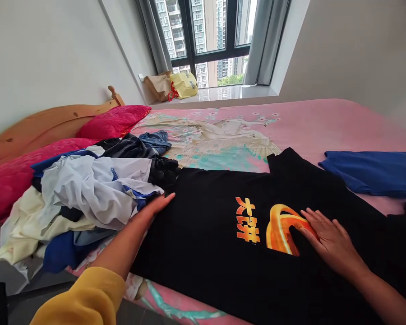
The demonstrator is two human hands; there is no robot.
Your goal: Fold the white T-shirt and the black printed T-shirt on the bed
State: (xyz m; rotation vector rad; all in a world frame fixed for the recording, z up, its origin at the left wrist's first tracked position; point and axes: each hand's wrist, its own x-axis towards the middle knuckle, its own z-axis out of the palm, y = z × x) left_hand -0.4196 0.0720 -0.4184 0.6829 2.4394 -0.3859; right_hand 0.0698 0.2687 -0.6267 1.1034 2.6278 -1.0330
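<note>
Nearest the viewer, a yellow sleeve (84,295) is leading to the left hand (158,205), which is resting at the hem of a black T-shirt (203,262); its fingers are not showing clearly, so whether they are gripping cloth cannot be told. The T-shirt is lying spread, print upward, across the near part of the bed (311,122). The right hand (331,241) is lying relaxed, palm down, grasping nothing, partly over the orange print (275,225). For good flattening, one palm should be anchoring the hem while the other is pressing lightly outward. Beyond, a clothes heap (94,189) is crowding the hem; a blue garment (375,174) is lying rightward; farthest, a yellow bag (184,85) is sitting by the window
</note>
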